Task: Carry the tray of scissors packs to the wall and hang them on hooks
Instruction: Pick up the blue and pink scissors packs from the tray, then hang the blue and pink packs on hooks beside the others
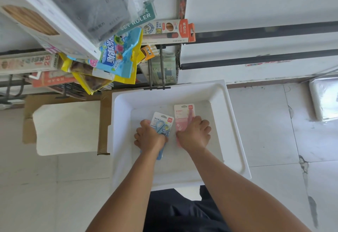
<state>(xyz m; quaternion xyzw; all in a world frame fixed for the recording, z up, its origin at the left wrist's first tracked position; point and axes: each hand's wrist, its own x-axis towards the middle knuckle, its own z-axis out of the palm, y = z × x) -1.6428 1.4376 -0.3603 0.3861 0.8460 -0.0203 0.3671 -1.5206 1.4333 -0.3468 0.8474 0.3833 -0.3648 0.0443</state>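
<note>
With both hands closed, the left hand (150,136) on the blue scissors pack (161,124) and the right hand (194,133) on the pink scissors pack (182,115) in the white tray (232,122), each pack is best lifted by its lower end, leaving the hang hole clear for the hooks (155,67).

A pale tiled floor (274,125) with cracked grout lines is seen from above. A white tray (234,122) is set on it near the wall. Just left of the tray, a flattened brown cardboard box (104,122) is laid on the floor, and a white sheet (67,127) is spread over it.
</note>
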